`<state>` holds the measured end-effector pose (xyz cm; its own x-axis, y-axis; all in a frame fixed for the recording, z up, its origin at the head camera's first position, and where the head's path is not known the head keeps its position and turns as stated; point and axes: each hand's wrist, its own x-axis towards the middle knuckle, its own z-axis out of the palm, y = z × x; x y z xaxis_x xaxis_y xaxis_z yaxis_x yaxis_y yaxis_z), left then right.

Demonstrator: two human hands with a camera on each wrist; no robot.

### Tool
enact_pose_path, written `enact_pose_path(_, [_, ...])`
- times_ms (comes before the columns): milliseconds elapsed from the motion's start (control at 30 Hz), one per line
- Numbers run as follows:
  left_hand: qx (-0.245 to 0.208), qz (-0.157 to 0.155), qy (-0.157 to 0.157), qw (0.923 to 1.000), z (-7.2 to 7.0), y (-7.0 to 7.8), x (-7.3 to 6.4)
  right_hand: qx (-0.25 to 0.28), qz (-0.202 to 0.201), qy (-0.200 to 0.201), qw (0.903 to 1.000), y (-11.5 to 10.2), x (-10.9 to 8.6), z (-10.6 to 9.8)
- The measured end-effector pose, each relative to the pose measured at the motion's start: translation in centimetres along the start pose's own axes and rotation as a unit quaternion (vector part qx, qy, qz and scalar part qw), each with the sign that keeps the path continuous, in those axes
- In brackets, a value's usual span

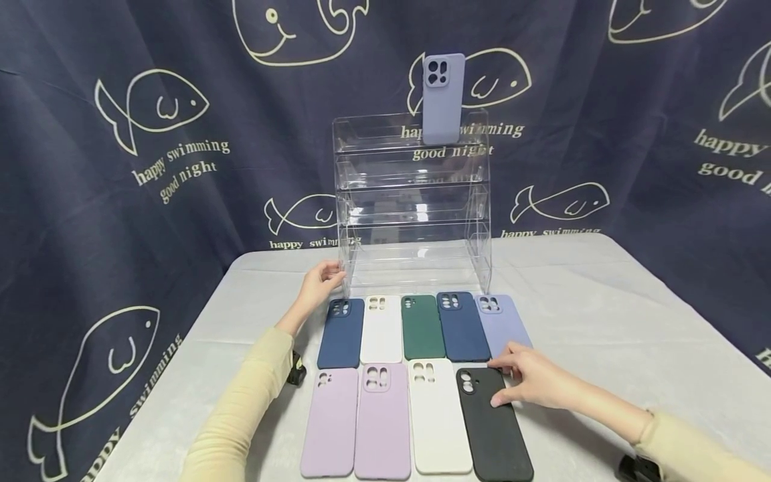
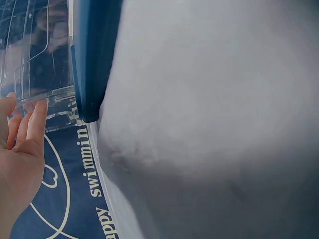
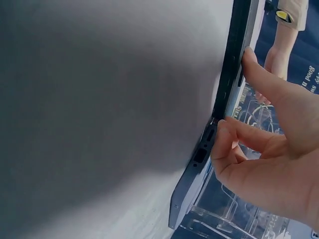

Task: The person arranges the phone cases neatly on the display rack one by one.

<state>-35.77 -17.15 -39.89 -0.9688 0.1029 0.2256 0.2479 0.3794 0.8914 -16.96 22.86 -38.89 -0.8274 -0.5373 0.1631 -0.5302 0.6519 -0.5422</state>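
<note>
My left hand (image 1: 319, 281) grips the left side edge of a clear tiered display rack (image 1: 415, 256), with fingers and thumb about its panel. At the right, my right hand (image 1: 539, 380) holds a black phone case (image 1: 496, 432) by its upper right corner. The thumb lies at the long side and the index fingertip at the top edge, as the right wrist view shows. Just above those fingers lies a periwinkle phone case (image 1: 504, 328). Another periwinkle phone case (image 1: 446, 110) stands upright on the rack's top tier, towards the right.
Flat before the rack lie navy cases (image 1: 342, 338) (image 1: 464, 331), a white case (image 1: 382, 335) and a green case (image 1: 423, 331). Nearer are two lilac cases (image 1: 329, 428) (image 1: 383, 428) and another white case (image 1: 440, 425). A dark fish-print curtain (image 1: 162, 268) hangs behind the grey-covered table (image 1: 578, 294).
</note>
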Motion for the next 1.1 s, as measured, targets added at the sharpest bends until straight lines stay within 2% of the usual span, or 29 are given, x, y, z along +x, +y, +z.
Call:
enact_pose_path(267, [-0.004, -0.003, 0.002, 1.0000, -0.2, -0.1, 0.0, 0.000, 0.008, -0.012, 0.9999, 0.4, 0.2, 0.1])
enact_pose_path(367, [-0.009, 0.000, 0.001, 1.0000, -0.2, -0.3, 0.0, 0.046, 0.012, -0.026, 0.9985, 0.5, 0.3, -0.1])
enact_pose_path(400, [-0.011, -0.001, 0.000, 0.9999, -0.3, 0.2, -0.2, 0.067, 0.014, -0.032, 0.9972, 0.6, 0.3, -0.2])
enact_pose_path(500, [-0.008, 0.001, -0.001, 1.0000, -0.4, 0.2, -0.2, 0.119, 0.021, -0.046, 0.9916, 0.6, 0.4, -0.6])
enact_pose_path(600, [-0.003, -0.004, 0.000, 1.0000, -0.4, 0.1, -0.1, 0.136, 0.030, -0.049, 0.9891, 0.4, 0.6, -1.1])
enact_pose_path(633, [-0.001, -0.002, 0.001, 1.0000, -0.4, -0.4, 0.1, 0.134, 0.035, -0.045, 0.9894, 0.3, 0.7, -1.2])
enact_pose_path(867, [-0.009, 0.001, -0.005, 0.9999, -0.1, -0.6, 0.2, 0.111, 0.064, 0.012, 0.9918, 0.1, 1.0, -2.4])
enact_pose_path(1100, [-0.012, 0.005, 0.002, 0.9999, 0.2, -0.3, 0.1, 0.105, 0.050, 0.091, 0.9891, 0.5, 1.2, -3.2])
